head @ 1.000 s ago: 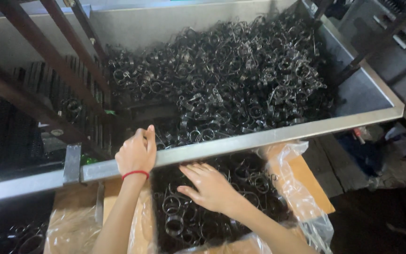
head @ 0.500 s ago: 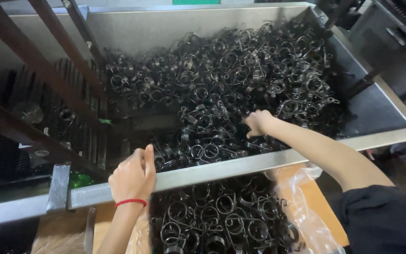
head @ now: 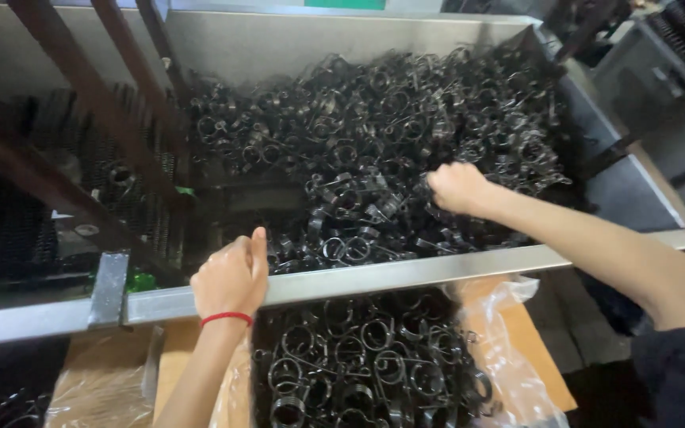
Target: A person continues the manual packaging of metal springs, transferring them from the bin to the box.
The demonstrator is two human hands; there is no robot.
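a factory workshop: a steel bin (head: pixel 612 190) heaped with black spring clips (head: pixel 406 127), a bag-lined carton (head: pixel 517 349) below, metal racks around.

Clips (head: pixel 406 135) heaped in bin (head: pixel 406 273); lined box (head: pixel 509 357) of clips below front rim.

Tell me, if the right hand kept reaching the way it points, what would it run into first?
The right hand already sits among the black metal spring clips heaped in the steel bin. Going on, it would likely just push deeper into that heap; depth is hard to judge.

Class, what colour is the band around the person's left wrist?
Red: a thin red band circles the wrist of the left hand, seen in the head view.
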